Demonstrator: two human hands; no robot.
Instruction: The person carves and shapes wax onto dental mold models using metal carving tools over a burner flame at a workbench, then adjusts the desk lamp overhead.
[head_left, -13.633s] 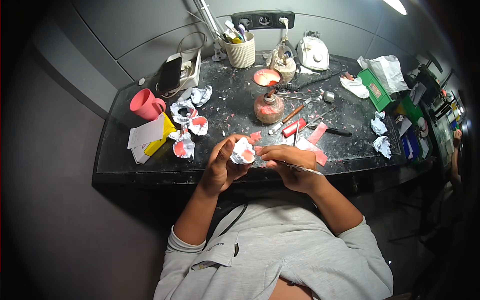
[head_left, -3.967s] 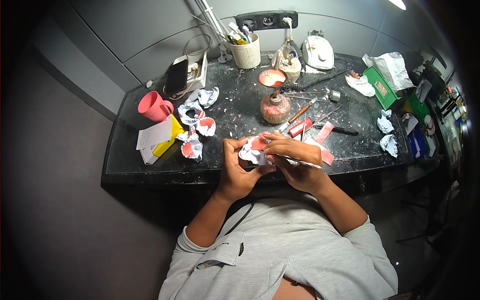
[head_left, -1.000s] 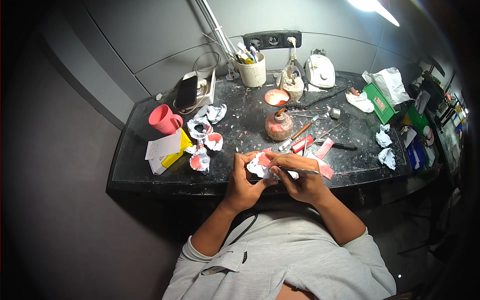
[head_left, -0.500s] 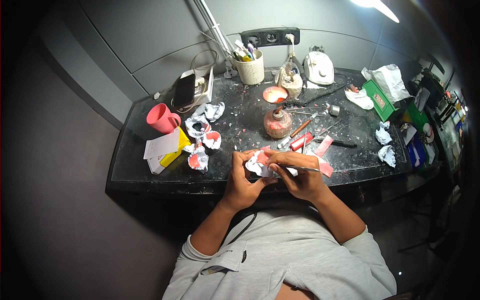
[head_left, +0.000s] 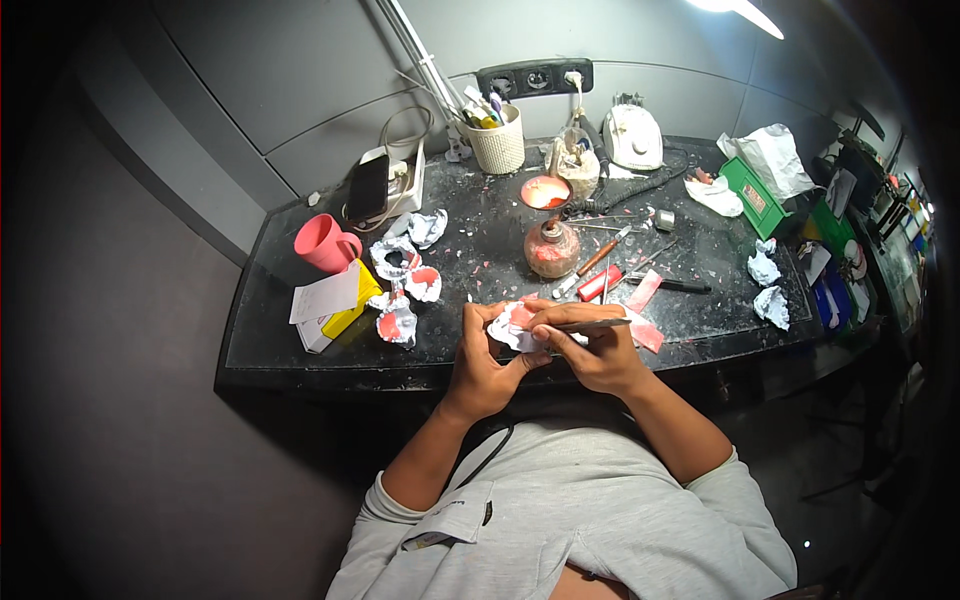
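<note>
My left hand [head_left: 482, 360] is closed around a white plaster dental cast [head_left: 506, 334] with pink wax on it, just above the desk's front edge. My right hand [head_left: 604, 358] grips a slim wax carving tool [head_left: 598, 323] like a pen, fingers and thumb touching the cast's right side. The tool's working tip is hidden by my fingers. Right beyond my hands lie pink wax strips [head_left: 645, 293], a red cylinder [head_left: 599, 284] and a wooden-handled wax knife [head_left: 598, 258]. A round spirit burner [head_left: 552, 252] stands behind, with a dish of red wax [head_left: 546, 192] above it.
Several more casts [head_left: 397, 326] sit left, near a pink mug [head_left: 322, 243] and a yellow box [head_left: 345, 318]. A phone [head_left: 369, 187], pen cup [head_left: 498, 142] and white device [head_left: 633, 137] line the back. Rightward are a green box [head_left: 754, 197] and white lumps [head_left: 771, 307].
The handle end of the carving tool has swung away from me, so it lies more level across my right hand. My left hand keeps its hold on the cast. The view has shifted slightly.
</note>
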